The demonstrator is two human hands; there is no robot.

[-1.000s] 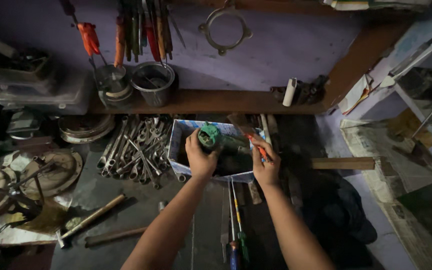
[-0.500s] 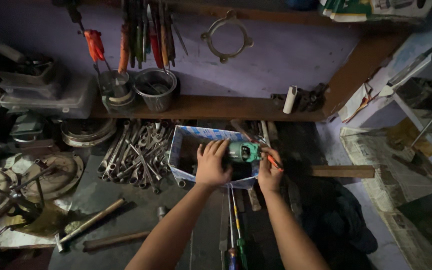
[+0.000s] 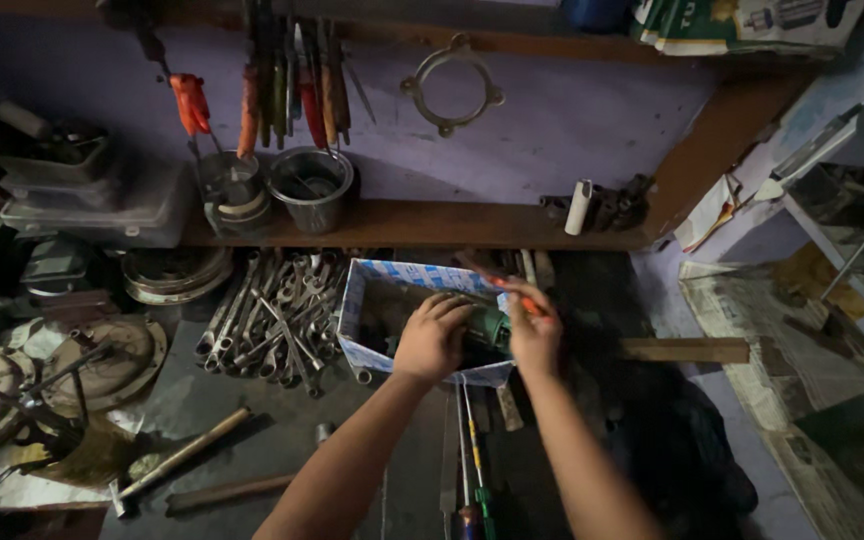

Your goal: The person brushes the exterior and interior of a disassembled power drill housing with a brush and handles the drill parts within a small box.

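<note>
both arms come into view bare from the lower edge of the frame, with no sleeve, glove, watch or band on either forearm or wrist. the left hand point(image 3: 432, 340), toward 11 o'clock from the picture's bottom centre, is uncovered, its fingers without rings as far as the dim light shows. the right hand point(image 3: 534, 335), toward 1 o'clock, is likewise bare. fingernails are too dark to make out.

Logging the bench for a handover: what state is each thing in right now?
Cardboard box: open, on the bench.
Green power tool: inside the box, gripped.
Left hand: on the tool.
Right hand: on the tool.
Wrenches: heaped loose.
Hammer: lying flat.
Metal cup: upright on the shelf.
</note>
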